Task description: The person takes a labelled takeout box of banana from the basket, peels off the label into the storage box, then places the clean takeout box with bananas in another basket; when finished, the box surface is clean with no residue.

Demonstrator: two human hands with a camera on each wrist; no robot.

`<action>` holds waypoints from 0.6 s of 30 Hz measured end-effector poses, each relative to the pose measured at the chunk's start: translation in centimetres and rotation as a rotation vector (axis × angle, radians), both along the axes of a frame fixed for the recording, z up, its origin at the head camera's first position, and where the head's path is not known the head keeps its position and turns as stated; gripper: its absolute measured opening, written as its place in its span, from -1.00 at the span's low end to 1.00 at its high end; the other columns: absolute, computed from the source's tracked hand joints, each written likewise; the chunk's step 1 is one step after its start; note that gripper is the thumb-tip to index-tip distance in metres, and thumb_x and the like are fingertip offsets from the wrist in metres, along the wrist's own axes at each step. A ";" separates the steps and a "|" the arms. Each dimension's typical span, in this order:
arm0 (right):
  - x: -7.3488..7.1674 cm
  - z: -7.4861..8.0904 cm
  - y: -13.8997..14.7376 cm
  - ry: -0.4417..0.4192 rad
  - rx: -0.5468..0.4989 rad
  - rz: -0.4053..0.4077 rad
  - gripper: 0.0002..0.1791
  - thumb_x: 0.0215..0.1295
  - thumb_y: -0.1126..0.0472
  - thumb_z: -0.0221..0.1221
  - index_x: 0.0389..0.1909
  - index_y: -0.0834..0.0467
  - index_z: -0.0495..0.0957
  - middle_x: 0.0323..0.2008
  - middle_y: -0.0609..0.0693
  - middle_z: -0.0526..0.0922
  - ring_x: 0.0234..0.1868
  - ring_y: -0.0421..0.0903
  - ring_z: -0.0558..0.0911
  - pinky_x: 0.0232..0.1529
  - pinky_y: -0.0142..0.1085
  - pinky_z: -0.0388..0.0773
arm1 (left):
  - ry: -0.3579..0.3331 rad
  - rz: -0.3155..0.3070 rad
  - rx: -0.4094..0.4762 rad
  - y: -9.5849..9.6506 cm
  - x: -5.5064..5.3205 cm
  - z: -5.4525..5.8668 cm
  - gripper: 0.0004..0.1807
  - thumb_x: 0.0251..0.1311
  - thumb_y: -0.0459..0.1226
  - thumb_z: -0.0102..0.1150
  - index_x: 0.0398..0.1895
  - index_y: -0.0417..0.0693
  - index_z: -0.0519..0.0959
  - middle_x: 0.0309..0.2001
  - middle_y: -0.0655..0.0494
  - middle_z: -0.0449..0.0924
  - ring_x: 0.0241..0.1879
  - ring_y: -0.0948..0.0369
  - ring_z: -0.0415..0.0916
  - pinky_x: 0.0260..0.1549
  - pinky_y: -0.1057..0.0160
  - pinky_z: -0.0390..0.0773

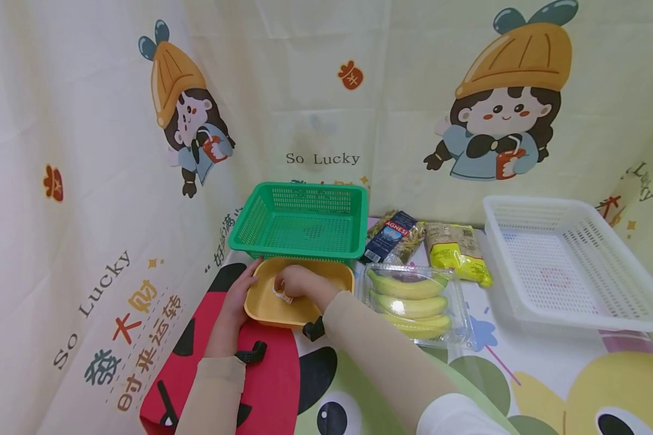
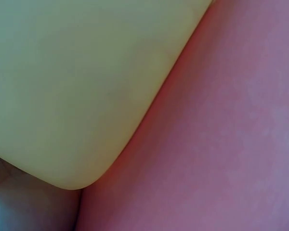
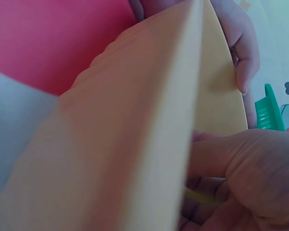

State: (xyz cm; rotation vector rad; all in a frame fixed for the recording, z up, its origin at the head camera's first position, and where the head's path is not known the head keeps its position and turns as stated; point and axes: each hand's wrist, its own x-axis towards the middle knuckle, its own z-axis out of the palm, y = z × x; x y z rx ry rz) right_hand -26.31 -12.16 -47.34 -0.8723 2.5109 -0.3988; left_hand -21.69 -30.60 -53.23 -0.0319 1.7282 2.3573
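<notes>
A yellow plastic basin (image 1: 272, 317) sits at the left of the table, in front of the green basket. My left hand (image 1: 234, 302) grips its left side; in the right wrist view the thumb of that hand (image 3: 245, 67) lies at the rim. Inside the basin, my right hand (image 1: 303, 281) has its fingers curled, pinching a small white piece with dark marks (image 1: 282, 295), mostly hidden under the hand. The left wrist view is filled by the basin's wall (image 2: 86, 86) over the red cloth.
Behind the basin stands a green basket (image 1: 299, 244). Rightward are a clear box of bananas (image 1: 410, 305), an AGNESI pasta bag (image 1: 394, 235) and a yellow packet (image 1: 457, 251). A white basket (image 1: 555, 266) stands at the far right. Printed cloth curtains (image 1: 326, 90) enclose the table.
</notes>
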 end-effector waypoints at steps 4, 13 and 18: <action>0.1 -0.3 0.0 0.004 0.008 -0.013 -0.67 0.31 0.28 0.17 0.06 0.00 0.64 -0.03 -0.09 0.63 -0.15 -0.16 0.45 -0.12 -0.44 0.45 | -0.002 0.009 -0.004 0.1 0.1 0.0 -0.40 0.50 -0.29 -0.37 0.58 0.15 0.03 0.60 0.18 -0.14 0.49 0.14 -0.01 0.27 0.43 0.34; 0.4 -0.3 0.6 -0.050 -0.029 -0.123 -0.71 0.25 0.26 0.25 -0.01 0.09 0.55 -0.21 -0.06 0.54 -0.20 -0.12 0.46 -0.24 -0.40 0.47 | -0.014 0.009 -0.018 0.2 0.0 0.0 -0.40 0.50 -0.28 -0.37 0.58 0.17 0.03 0.60 0.16 -0.16 0.52 0.10 -0.06 0.24 0.44 0.36; 0.3 -0.2 1.0 -0.110 -0.071 -0.167 -0.82 0.31 0.28 0.19 -0.08 0.12 0.53 -0.30 -0.03 0.50 -0.38 -0.12 0.45 -0.49 -0.40 0.41 | -0.009 0.025 -0.027 0.2 0.1 0.1 -0.40 0.49 -0.31 -0.37 0.58 0.14 0.04 0.60 0.16 -0.14 0.53 0.09 -0.07 0.24 0.45 0.37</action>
